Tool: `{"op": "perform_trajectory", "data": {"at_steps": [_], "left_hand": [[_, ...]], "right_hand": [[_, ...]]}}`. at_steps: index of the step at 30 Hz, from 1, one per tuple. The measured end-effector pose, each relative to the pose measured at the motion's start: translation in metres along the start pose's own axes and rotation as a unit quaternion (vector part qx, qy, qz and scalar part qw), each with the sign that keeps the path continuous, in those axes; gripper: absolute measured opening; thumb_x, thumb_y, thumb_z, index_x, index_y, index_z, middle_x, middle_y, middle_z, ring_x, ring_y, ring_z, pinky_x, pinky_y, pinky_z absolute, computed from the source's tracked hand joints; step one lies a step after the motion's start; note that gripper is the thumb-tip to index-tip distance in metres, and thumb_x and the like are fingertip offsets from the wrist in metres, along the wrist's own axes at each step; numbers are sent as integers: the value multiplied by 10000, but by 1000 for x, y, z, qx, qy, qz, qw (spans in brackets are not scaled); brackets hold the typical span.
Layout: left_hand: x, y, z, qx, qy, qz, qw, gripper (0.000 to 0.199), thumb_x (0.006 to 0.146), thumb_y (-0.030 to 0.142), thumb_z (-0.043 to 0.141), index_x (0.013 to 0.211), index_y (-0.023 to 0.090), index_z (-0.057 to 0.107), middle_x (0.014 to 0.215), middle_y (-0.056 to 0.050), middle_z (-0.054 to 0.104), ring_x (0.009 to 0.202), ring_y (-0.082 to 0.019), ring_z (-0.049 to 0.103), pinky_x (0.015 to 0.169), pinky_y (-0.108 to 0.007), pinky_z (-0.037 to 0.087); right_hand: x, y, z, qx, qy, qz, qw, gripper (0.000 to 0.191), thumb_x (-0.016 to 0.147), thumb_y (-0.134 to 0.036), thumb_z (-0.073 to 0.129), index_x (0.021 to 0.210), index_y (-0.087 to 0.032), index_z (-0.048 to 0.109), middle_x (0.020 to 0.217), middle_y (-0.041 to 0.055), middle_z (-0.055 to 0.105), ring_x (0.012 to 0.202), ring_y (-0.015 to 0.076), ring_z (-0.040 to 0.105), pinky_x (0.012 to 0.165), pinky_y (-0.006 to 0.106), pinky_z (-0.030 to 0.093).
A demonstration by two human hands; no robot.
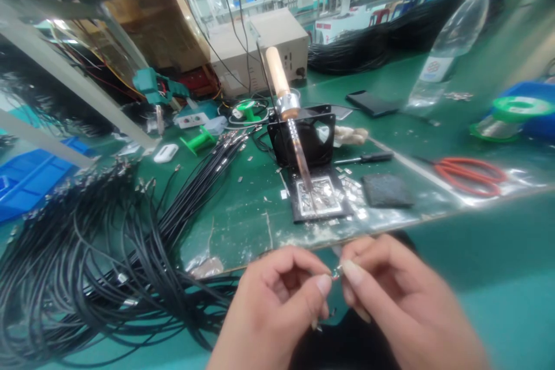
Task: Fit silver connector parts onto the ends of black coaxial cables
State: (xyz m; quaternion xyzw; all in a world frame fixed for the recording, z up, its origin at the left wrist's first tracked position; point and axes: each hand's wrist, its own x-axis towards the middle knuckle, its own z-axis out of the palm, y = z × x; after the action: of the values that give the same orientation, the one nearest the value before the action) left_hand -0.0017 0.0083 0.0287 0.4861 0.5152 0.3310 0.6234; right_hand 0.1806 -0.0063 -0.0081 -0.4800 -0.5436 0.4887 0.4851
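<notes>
Just in front of the table's edge, my left hand [281, 300] and my right hand [396, 300] are close together, each in a pinch. A thin wire end [335, 277] with a bit of red and a pale tip shows between the fingertips, at the left thumb. What the right thumb and finger pinch is too small and blurred to name. Beyond my hands, a soldering iron [277, 72] with a wooden handle leans steeply, its tip down at a small dark tray [297, 214] with small metal pieces in it.
Black cables [125, 254] heap at the left. A black fan [281, 141] stands behind the iron. Right of the tray lie a dark flat block [387, 191], a screwdriver [377, 157], red-handled scissors [470, 173], a solder spool [498, 121] and a bottle [453, 40].
</notes>
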Motion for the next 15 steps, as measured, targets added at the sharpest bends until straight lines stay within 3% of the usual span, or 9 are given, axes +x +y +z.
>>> {"op": "perform_trajectory", "data": {"at_steps": [7, 11, 15], "left_hand": [[-2, 9, -6, 193, -22, 63, 979, 182, 968, 322, 659, 870, 188, 732, 863, -17, 720, 831, -166, 629, 791, -271, 475], [-7, 12, -7, 227, -53, 51, 971, 208, 1018, 329, 592, 880, 195, 670, 833, 10, 670, 787, -146, 582, 746, -257, 451], [-11, 9, -2, 196, -98, 21, 975, 296, 1077, 396, 493, 883, 200, 596, 825, 5, 643, 759, -142, 582, 711, -257, 464]], "right_hand": [[-2, -1, 0, 47, -16, 36, 998, 377, 981, -448, 663, 761, -150, 591, 757, 13, 635, 620, 34, 619, 565, 87, 523], [-4, -1, 1, 70, -28, 44, 996, 401, 974, -466, 668, 746, -147, 583, 723, 10, 621, 591, 33, 589, 538, 97, 498], [-6, 1, 2, 82, -37, 70, 994, 434, 963, -489, 681, 728, -143, 566, 720, 12, 613, 611, 40, 600, 562, 110, 510]]}}
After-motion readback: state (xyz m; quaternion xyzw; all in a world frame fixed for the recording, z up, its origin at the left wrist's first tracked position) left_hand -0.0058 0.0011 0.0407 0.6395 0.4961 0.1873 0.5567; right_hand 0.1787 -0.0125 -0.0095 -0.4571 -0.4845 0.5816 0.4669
